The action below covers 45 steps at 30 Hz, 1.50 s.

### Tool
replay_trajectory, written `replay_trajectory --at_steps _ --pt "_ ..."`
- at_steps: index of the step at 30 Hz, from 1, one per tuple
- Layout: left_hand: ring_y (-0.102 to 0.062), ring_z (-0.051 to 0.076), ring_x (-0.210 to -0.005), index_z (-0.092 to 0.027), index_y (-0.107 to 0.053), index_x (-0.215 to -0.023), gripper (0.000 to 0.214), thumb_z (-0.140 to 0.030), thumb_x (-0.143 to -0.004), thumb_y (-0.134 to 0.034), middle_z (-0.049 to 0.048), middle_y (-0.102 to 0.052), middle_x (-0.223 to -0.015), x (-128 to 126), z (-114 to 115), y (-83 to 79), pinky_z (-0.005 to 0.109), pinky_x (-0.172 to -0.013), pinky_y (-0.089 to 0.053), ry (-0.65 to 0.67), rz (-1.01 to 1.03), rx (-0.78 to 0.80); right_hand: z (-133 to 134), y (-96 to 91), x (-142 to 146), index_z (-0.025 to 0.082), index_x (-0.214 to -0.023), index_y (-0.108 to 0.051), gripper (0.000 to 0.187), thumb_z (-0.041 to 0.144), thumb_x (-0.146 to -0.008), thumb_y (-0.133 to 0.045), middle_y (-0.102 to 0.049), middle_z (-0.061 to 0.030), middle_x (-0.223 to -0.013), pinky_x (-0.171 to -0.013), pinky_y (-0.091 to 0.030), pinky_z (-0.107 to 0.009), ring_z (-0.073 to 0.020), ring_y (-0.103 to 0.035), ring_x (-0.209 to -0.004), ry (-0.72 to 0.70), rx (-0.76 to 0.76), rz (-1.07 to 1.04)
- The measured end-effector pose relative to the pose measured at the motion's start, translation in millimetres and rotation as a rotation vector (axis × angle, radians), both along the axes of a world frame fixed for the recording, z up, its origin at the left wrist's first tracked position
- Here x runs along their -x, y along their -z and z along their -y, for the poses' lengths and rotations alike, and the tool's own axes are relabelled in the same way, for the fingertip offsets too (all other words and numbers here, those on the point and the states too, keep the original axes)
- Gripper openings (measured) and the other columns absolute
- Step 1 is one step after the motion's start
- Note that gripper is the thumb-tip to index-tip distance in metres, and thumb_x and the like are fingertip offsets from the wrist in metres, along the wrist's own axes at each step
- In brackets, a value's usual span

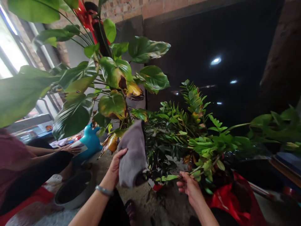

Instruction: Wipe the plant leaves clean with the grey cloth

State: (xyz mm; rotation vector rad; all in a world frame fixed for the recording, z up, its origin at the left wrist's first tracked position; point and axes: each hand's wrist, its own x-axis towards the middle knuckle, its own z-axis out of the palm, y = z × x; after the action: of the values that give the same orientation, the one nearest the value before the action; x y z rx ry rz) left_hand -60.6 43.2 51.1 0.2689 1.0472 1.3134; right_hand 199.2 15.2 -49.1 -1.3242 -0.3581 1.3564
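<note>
My left hand (117,163), with a bracelet at the wrist, is closed on a grey cloth (133,155) that it holds up in front of the plants. To the right and lower, my right hand (189,185) pinches a thin green stem (195,169) of a leafy plant (211,144). The tips of some fingers are hard to make out. Behind the cloth rises a tall plant (115,72) with broad leaves, several of them yellow and brown at the edges. Dark green foliage (162,135) fills the space between my hands.
At the left, another person's hand (71,149) rests against a blue animal-shaped object (91,139). A grey bucket (74,190) stands below it on the floor. Red wrapping (231,197) surrounds a pot at lower right. A glossy dark panel (211,40) stands behind the plants.
</note>
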Motion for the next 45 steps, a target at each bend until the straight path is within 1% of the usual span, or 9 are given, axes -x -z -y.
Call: replay_trajectory --at_steps 3,9,11,19,23,28,35,37,45 --pt "-0.065 0.017 -0.044 -0.013 -0.063 -0.072 0.009 -0.010 -0.075 -0.055 0.0026 -0.067 -0.048 -17.7 -20.4 -6.3 0.026 -0.055 -0.055 -0.015 -0.072 -0.063 -2.4 -0.3 3.3 0.017 -0.067 -0.057 0.022 0.031 -0.057 -0.070 -0.059 0.0021 -0.047 -0.034 -0.040 -0.020 -0.0137 -0.057 -0.040 0.003 0.006 0.005" --pt "-0.070 0.026 -0.071 -0.013 -0.066 -0.093 0.042 -0.016 -0.053 -0.078 0.0062 -0.074 -0.070 -38.5 27.7 78.9 0.035 -0.070 -0.054 0.568 -0.209 -0.014 -4.1 5.2 2.1 0.018 -0.068 -0.056 0.018 0.029 -0.060 -0.069 -0.063 0.0007 -0.051 -0.032 -0.038 -0.020 -0.0132 -0.057 -0.038 0.007 0.038 0.019" --pt "-0.069 0.029 -0.083 -0.016 -0.066 -0.099 0.052 -0.016 -0.049 -0.080 0.0052 -0.075 -0.078 -34.8 43.3 88.0 0.037 -0.077 -0.053 0.652 -0.222 -0.082 -2.9 6.6 -0.3 0.018 -0.067 -0.056 0.019 0.029 -0.059 -0.070 -0.063 0.0000 -0.052 -0.032 -0.037 -0.019 -0.0126 -0.056 -0.038 -0.003 0.031 0.015" --pt "-0.069 0.026 -0.079 -0.013 -0.069 -0.085 0.034 -0.015 -0.052 -0.076 0.0081 -0.075 -0.079 -50.6 -10.2 -20.3 0.035 -0.079 -0.053 0.285 -0.205 -0.309 -1.4 1.2 0.8 0.018 -0.065 -0.054 0.020 0.030 -0.059 -0.069 -0.062 0.0014 -0.051 -0.033 -0.039 -0.019 -0.0119 -0.056 -0.039 -0.002 0.021 0.044" --pt "-0.066 0.020 -0.061 -0.014 -0.067 -0.076 0.023 -0.010 -0.054 -0.072 0.0035 -0.071 -0.064 -72.7 -22.2 -1.5 0.032 -0.066 -0.053 0.237 -0.340 -0.208 -1.3 0.2 3.0 0.019 -0.063 -0.052 0.018 0.029 -0.062 -0.067 -0.059 0.0029 -0.048 -0.032 -0.039 -0.018 -0.0115 -0.056 -0.039 0.008 0.028 0.064" --pt "-0.065 0.022 -0.060 -0.016 -0.067 -0.073 0.029 -0.012 -0.046 -0.075 0.0020 -0.071 -0.061 -69.9 6.0 41.1 0.033 -0.063 -0.050 0.507 -0.509 -0.064 3.0 6.6 -2.6 0.019 -0.064 -0.052 0.017 0.027 -0.062 -0.067 -0.058 0.0027 -0.049 -0.029 -0.037 -0.020 -0.0133 -0.054 -0.035 0.005 0.058 0.101" --pt "-0.068 0.023 -0.066 -0.013 -0.067 -0.079 0.033 -0.010 -0.048 -0.074 0.0059 -0.073 -0.068 -74.3 -22.2 -36.2 0.036 -0.074 -0.053 0.406 -0.151 -0.268 7.3 4.9 -8.6 0.018 -0.064 -0.053 0.016 0.026 -0.062 -0.067 -0.061 0.0010 -0.051 -0.030 -0.036 -0.018 -0.0117 -0.054 -0.036 -0.029 0.052 0.122" --pt "-0.069 0.022 -0.064 -0.012 -0.067 -0.079 0.023 -0.013 -0.056 -0.071 0.0066 -0.073 -0.066 -86.0 -35.2 -40.0 0.034 -0.073 -0.054 0.407 -0.159 -0.232 6.6 3.1 -7.4 0.018 -0.064 -0.053 0.017 0.026 -0.062 -0.067 -0.060 0.0010 -0.051 -0.030 -0.037 -0.019 -0.0119 -0.055 -0.037 -0.029 0.050 0.127" --pt "-0.065 0.023 -0.057 -0.016 -0.068 -0.070 0.020 -0.013 -0.051 -0.072 0.0032 -0.071 -0.058 -95.1 4.6 55.4 0.032 -0.058 -0.051 0.678 -0.451 -0.029 9.3 5.3 -7.7 0.020 -0.062 -0.050 0.014 0.023 -0.064 -0.063 -0.056 0.0042 -0.046 -0.029 -0.034 -0.019 -0.0114 -0.052 -0.033 -0.009 0.055 0.123"
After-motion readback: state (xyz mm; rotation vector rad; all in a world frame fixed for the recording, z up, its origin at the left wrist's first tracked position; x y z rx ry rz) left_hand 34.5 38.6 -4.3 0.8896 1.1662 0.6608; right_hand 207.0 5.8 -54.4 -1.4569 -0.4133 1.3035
